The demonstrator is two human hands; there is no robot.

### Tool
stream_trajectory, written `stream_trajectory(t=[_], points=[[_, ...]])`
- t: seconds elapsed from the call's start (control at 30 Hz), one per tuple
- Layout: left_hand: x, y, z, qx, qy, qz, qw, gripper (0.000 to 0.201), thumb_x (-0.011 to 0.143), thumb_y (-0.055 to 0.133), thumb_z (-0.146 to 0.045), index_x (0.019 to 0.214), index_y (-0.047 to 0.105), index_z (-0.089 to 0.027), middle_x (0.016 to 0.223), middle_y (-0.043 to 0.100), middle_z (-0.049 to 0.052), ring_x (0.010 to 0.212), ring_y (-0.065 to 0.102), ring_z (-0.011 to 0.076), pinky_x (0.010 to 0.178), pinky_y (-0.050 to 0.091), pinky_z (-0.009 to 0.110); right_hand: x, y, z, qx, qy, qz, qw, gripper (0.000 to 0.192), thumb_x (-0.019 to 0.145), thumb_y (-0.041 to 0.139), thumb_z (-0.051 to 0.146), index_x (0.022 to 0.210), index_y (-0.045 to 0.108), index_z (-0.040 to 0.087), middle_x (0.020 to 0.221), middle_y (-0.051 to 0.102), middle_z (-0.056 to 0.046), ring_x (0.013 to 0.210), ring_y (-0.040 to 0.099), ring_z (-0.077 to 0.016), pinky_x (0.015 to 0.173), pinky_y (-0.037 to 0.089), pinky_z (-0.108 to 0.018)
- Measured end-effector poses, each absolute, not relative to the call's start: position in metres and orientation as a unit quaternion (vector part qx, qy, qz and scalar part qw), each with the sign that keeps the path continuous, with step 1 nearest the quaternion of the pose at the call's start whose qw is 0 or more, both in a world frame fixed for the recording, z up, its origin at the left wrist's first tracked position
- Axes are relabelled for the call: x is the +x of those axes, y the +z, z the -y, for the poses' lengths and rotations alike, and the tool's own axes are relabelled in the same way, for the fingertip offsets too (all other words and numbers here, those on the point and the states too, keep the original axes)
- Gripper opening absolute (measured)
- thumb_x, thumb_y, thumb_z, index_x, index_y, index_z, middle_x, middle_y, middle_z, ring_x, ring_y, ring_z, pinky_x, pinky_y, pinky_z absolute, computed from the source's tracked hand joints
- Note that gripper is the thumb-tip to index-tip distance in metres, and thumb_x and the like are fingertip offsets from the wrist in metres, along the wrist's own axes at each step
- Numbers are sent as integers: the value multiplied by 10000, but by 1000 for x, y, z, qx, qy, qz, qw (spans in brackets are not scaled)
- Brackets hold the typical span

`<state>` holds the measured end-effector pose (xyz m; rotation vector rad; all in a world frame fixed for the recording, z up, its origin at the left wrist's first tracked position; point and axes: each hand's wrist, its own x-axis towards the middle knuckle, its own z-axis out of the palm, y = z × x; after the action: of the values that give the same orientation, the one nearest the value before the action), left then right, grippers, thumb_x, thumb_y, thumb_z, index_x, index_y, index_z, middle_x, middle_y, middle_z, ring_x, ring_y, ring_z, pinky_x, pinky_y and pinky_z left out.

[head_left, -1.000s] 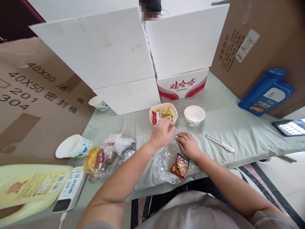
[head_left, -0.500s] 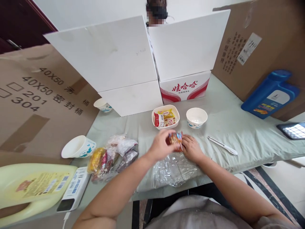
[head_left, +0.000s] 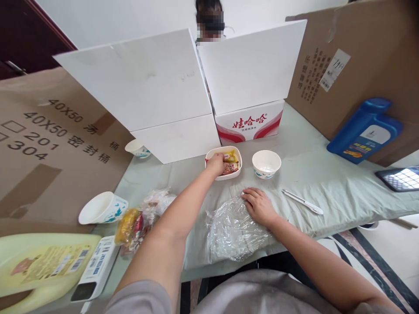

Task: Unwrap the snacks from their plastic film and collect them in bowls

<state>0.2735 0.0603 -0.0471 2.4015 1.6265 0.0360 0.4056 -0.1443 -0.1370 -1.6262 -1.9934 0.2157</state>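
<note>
over the bowl (head_left: 236, 152), left hand (head_left: 216, 165) on snacks (head_left: 230, 167)

I read "娃哈哈" in red on the white carton (head_left: 249, 122) at the back of the bench. The brown cardboard sheet (head_left: 49, 144) on my left carries "40X50", "40X50", "201" and "304" beside Chinese characters. The blue bottle's (head_left: 364, 131) label and the print on the right-hand cardboard (head_left: 343, 65) are too small to read.

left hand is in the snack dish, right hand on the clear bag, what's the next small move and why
Probably let go and draw the left hand back toward the snack pile. Its fingers sit over the packets in the square dish, while the right hand rests flat on the clear bag, which looks empty, and wrapped snacks lie beside the left arm.
</note>
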Motion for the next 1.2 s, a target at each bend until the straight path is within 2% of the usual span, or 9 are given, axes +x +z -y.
stream_trajectory(t=[0.13,0.3,0.43,0.53,0.67,0.8,0.9,1.0,1.2], points=[[264,-53,-56,840,22,-534,89,319,890,558,-366,1134,643,-179,1216,619,131,1102,575,259,948,424,351,405,-138,144,-605,84,740,281,282,901,514,183,1135,670,205,1270,636,-71,1225,506,-251,1045,404,-453],[266,-55,-61,853,2,-517,68,263,836,611,-415,938,745,-213,1175,644,136,1245,436,359,1066,288,503,405,-139,143,-605,81,739,286,279,900,515,188,1129,673,210,1268,637,-63,1223,506,-251,1046,401,-449],[261,-49,-62,861,4,-501,89,333,884,542,-436,1128,700,-273,1305,575,88,1203,502,305,1047,355,446,405,-137,143,-604,73,742,281,272,901,515,183,1123,672,199,1262,641,-66,1220,507,-245,1045,400,-436],[253,-41,-38,861,102,-493,69,374,925,487,-352,1263,607,-248,1439,445,78,1304,422,259,1098,328,386,405,-137,144,-608,65,744,270,275,908,506,194,1130,670,199,1265,637,-75,1220,505,-247,1040,400,-439],[243,-46,40,867,286,-406,56,296,947,415,-272,1096,652,-173,1138,613,118,1148,533,238,1045,400,393,402,-136,145,-625,48,738,248,313,920,485,224,1184,651,205,1305,614,-83,1254,475,-273,1046,377,-457],[227,-84,123,956,122,-233,127,273,937,448,-285,1079,670,-218,1104,661,90,1080,590,225,989,451,383,398,-136,145,-668,33,711,217,456,913,480,264,1355,529,160,1389,545,-121,1311,417,-309,1077,312,-475],[209,-112,150,924,79,-366,82,538,866,579,-465,1335,537,-206,1442,468,146,1352,379,365,1094,316,570,404,-133,146,-715,17,667,208,523,914,468,309,1401,463,118,1416,503,-167,1323,392,-339,1079,273,-520],[196,-116,149,891,53,-443,78,815,766,639,-623,1445,415,-232,1545,332,139,1424,221,427,1109,234,642,416,-123,154,-750,-7,626,213,463,915,453,288,1340,511,114,1380,521,-188,1278,411,-370,1034,294,-555],[207,-90,115,893,62,-438,81,441,940,467,-392,1294,560,-147,1371,529,162,1197,513,317,1014,421,472,408,-100,161,-582,24,778,235,319,959,386,225,1151,639,201,1064,645,-109,1024,529,-251,953,398,-396]])
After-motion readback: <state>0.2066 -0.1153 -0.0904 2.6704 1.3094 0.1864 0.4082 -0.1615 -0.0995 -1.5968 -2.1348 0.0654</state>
